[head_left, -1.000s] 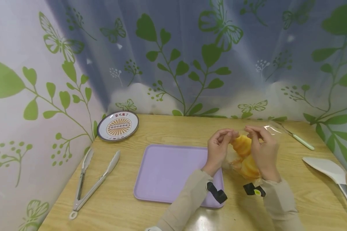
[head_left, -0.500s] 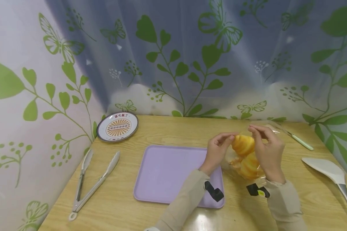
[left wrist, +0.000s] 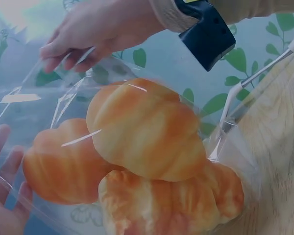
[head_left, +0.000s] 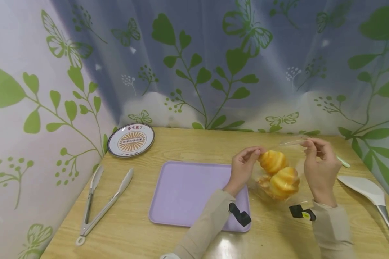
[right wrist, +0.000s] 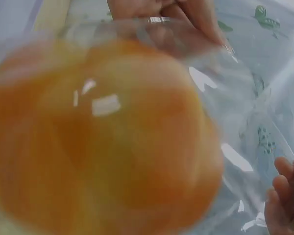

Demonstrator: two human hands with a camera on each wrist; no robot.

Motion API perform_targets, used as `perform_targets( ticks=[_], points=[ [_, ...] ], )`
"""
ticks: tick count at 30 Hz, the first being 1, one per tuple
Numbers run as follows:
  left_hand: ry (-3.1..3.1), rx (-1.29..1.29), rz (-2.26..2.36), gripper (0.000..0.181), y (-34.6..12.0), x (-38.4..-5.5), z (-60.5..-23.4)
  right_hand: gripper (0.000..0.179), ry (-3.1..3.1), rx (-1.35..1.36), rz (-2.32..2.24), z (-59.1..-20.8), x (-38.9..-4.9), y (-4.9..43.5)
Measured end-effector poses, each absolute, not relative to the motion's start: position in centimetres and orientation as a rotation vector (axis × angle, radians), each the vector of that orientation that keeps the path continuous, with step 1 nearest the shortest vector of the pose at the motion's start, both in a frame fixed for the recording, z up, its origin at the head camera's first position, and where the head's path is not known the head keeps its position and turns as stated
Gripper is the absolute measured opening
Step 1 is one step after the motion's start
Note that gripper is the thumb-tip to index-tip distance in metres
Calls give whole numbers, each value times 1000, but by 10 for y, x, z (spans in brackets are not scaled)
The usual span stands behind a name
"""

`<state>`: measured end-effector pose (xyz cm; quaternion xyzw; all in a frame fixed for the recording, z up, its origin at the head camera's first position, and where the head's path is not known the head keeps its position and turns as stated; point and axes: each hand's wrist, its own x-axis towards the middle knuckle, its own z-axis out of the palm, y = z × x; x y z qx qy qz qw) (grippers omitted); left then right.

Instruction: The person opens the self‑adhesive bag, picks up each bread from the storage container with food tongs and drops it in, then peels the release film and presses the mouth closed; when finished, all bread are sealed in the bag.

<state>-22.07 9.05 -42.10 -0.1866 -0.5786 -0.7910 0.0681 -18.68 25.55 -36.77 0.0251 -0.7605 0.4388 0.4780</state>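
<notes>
A clear plastic bag holds croissant-like bread rolls, three of them visible in the left wrist view. At its left rim, my left hand pinches the plastic between thumb and fingers. My right hand pinches the opposite rim, out to the right, so the mouth is spread wide. The rolls hang between both hands, over the table right of the purple tray. In the right wrist view one blurred roll fills much of the frame.
Open metal tongs lie at the left, below a patterned plate in the back left corner. A white-headed spatula lies at the right edge. Behind my right hand a light-green handle shows partly. Patterned curtains border the table.
My right hand has moved to the right, drawing the bag's mouth wider and uncovering the rolls. It now hides most of the green-handled utensil. My left hand has barely moved.
</notes>
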Motion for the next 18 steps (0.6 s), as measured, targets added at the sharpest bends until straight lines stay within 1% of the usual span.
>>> perform_targets(
  ticks=[5,8,9,13,16,18],
  points=[
    [-1739,-501,-2402,24,91,-221,-420,16,-1838,-129,1156,-368,-182,282],
    [-1722,-482,-2412,25,90,-221,-420,22,-1827,-224,1181,-368,-177,296],
    [-1716,-477,-2416,25,90,-221,-420,20,-1823,-253,1182,-368,-176,301],
    [-1692,-464,-2428,26,91,-222,-422,17,-1834,-366,1147,-371,-172,321],
    [-1676,-459,-2446,26,91,-222,-423,20,-1873,-480,1090,-374,-168,339],
    [-1668,-458,-2463,26,91,-222,-423,19,-1893,-566,1071,-374,-163,350]
  ],
)
